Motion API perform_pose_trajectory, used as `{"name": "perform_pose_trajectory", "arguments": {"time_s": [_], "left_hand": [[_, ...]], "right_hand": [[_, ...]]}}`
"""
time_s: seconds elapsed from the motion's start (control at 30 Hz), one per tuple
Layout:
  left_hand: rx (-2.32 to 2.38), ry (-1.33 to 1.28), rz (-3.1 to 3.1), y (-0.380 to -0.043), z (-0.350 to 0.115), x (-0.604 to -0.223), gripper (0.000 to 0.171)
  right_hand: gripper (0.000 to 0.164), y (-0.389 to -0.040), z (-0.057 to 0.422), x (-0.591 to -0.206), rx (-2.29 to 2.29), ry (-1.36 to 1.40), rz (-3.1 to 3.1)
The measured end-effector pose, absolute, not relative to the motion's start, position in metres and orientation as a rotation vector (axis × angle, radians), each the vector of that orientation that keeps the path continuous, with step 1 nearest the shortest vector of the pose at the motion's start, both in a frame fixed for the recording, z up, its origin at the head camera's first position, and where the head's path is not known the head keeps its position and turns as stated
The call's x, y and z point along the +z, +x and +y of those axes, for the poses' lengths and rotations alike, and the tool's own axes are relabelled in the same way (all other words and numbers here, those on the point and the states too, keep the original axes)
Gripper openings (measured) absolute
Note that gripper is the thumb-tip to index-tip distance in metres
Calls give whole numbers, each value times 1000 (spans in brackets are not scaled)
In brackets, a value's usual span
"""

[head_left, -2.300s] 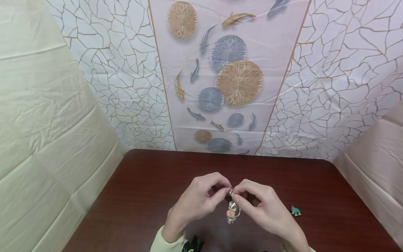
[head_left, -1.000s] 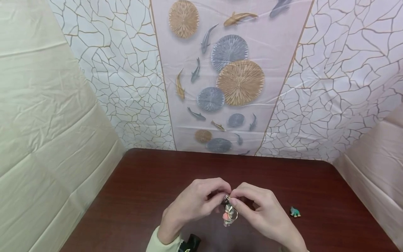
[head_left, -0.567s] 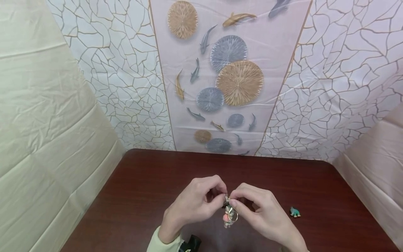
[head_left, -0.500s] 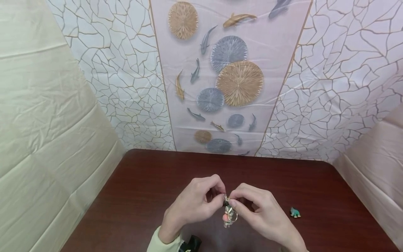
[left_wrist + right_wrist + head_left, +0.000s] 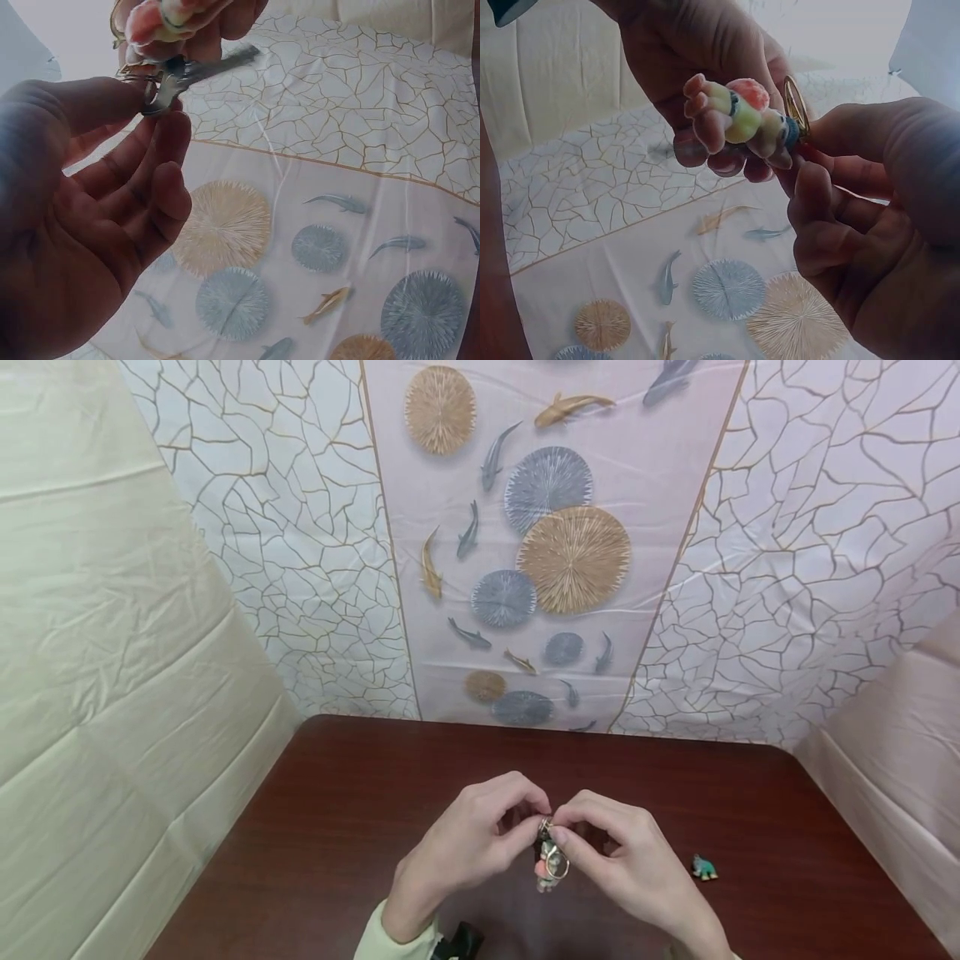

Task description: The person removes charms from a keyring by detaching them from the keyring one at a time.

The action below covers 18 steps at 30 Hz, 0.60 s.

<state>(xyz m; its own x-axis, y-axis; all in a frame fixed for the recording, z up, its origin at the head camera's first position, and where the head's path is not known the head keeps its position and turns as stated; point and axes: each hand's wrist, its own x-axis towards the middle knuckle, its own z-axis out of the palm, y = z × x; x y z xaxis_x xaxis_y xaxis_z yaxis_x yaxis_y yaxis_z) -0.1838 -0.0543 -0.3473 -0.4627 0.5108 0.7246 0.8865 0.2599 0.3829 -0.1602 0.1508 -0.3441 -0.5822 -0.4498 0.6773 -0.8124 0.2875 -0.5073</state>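
Observation:
Thumb and fingertips of my left hand pinch a metal key at its head; the blade shows in the left wrist view. My right hand, fingertips close beside the left ones, pinches the metal rings joined to the keychain. A large gold ring sits by the right thumb and hangs loose in the head view. Below the fingers dangles a small fuzzy figurine charm, cream and yellow with a coral-pink round part and a blue band. The exact join between key and rings is hidden by the fingers.
A turquoise animal figurine lies on the dark red-brown table to the right of my right hand. A black device is near the left sleeve. Patterned cloth stands behind the table's far edge.
Both hands shift slightly, left fingertips now nearer the right ones. The charm and gold ring hang a little higher and to the right than half a second ago. The turquoise figurine stays put.

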Motion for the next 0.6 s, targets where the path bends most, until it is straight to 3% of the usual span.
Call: {"name": "perform_pose_trajectory", "arguments": {"time_s": [0.6], "left_hand": [[-1171,-1135,-2190,-183,-54,-351,19]], "right_hand": [[28,-162,150,-347,1244,1195,-2120]]}}
